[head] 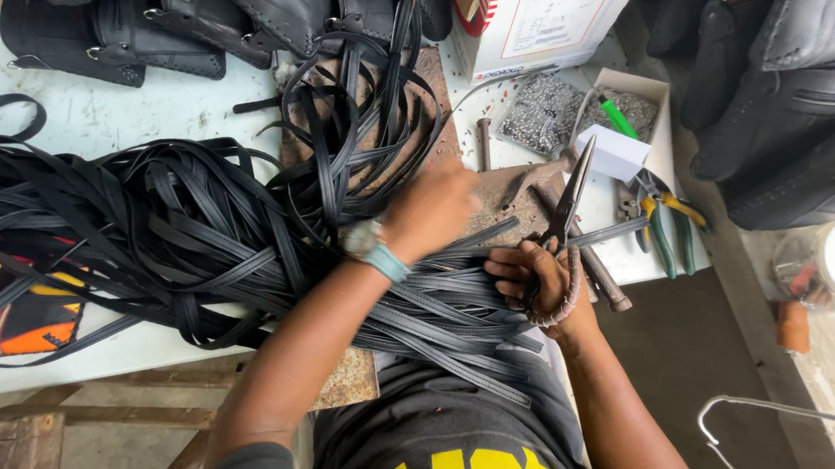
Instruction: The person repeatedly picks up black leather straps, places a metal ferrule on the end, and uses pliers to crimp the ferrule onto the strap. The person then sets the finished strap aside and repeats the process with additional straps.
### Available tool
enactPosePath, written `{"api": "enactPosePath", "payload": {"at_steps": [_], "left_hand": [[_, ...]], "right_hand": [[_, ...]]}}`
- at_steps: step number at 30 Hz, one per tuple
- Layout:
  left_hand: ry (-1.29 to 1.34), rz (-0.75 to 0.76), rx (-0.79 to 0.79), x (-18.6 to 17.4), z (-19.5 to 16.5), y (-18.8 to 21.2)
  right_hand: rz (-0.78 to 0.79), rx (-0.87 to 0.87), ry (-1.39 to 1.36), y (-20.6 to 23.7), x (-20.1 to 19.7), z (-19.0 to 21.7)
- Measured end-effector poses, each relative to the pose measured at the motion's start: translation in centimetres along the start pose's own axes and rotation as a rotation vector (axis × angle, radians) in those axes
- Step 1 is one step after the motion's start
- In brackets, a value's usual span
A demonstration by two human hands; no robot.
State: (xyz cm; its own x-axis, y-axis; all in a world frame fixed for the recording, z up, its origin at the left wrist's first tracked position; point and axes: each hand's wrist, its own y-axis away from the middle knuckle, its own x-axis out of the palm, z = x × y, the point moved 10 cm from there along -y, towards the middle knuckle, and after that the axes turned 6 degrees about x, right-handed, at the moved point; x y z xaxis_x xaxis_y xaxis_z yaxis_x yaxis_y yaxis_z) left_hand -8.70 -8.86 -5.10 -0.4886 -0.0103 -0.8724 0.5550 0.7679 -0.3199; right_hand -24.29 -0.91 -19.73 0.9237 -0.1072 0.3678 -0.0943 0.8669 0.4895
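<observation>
Your bench (pixel 103 105) carries a broad heap of black straps (pixel 174 217) that spreads away to the left of both your hands, with its near ends fanned out just under them and trailing toward your lap. The long axis of those near ends runs roughly left to right, sloping down toward your body. Beyond the heap, past your fingertips, lie dark leather bags (pixel 208 4) and a white box (pixel 550 19). Your left hand (pixel 431 211) is the nearer one to the strap ends: it rests knuckles-up on them, and whether its grip is pinched on a strap I cannot tell, since the fingers are hidden beneath the hand. Your right hand (pixel 541 284), just beside it on the right, has its grip wrapped around the handles of large scissors (pixel 567 201), whose blades point up and away from you. To the right of that hand lie green-handled pliers (pixel 668 228) and a small tray of rivets (pixel 544 111). The strap ends below your wrists blend together and are hard to separate
</observation>
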Motion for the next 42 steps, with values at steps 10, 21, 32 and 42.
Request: {"api": "enactPosePath", "payload": {"at_steps": [10, 21, 32, 42], "left_hand": [[0.096, -0.305, -0.24, -1.3, 5.0, -7.4], [0.5, -0.059, -0.449, 0.7, 6.1, -5.5], [0.954, -0.089, -0.18, -0.6, -0.5, 5.0], [1.029, -0.181, -0.185, 0.3, -2.3, 0.0]], "right_hand": [[-0.018, 0.038, -0.047, -0.7, -0.3, -0.6], [-0.071, -0.109, -0.053, 1.3, 0.6, 2.0], [-0.132, -0.422, 0.208, 1.8, 5.4, 6.7], [-0.046, -0.426, 0.283, 2.8, 6.4, 1.9]]}}
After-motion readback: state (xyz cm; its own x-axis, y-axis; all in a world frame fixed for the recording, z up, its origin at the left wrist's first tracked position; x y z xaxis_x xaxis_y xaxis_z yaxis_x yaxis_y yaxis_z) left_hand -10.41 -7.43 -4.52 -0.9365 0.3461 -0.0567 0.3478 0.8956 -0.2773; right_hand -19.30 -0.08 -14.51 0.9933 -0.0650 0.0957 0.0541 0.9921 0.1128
